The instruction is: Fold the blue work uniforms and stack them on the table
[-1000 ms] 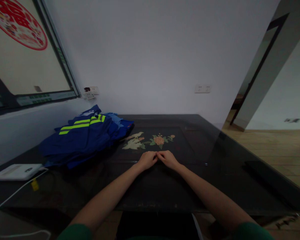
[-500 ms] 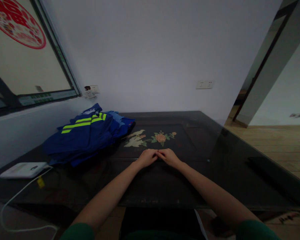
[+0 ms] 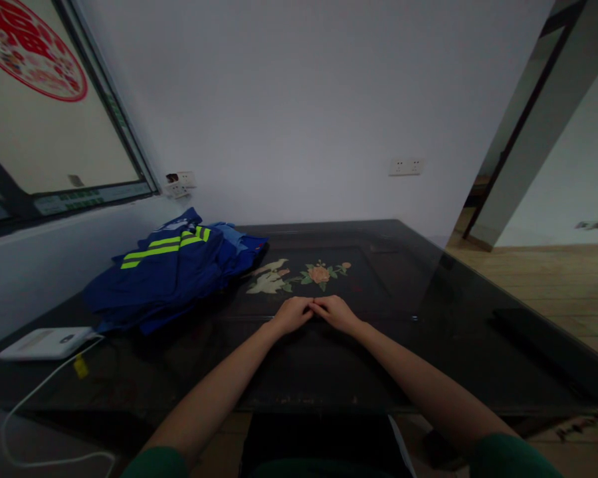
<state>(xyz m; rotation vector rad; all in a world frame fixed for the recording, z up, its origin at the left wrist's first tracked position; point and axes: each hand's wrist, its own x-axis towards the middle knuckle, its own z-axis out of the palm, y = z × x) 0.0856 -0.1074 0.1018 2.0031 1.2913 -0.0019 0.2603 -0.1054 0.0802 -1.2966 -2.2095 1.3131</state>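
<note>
My left hand [image 3: 294,315] and my right hand [image 3: 337,313] rest on the dark tabletop [image 3: 313,372], their fingertips meeting in the middle. The fingers of both are curled and held together, with no object seen in either. Just beyond them, a floral and bird picture [image 3: 319,274] decorates the table surface. Closest on the left lies a heap of blue clothing [image 3: 179,272] with yellow-green and grey stripes.
A white box-like device [image 3: 47,343] with a white cable [image 3: 44,378] and a yellow tag [image 3: 80,366] lies at the left. A long black object [image 3: 553,352] lies near the right edge. A wall with a socket [image 3: 405,166] stands behind the table; a window [image 3: 54,133] is at upper left.
The view has shifted very slightly. Both hands stay in place with fingertips touching.
</note>
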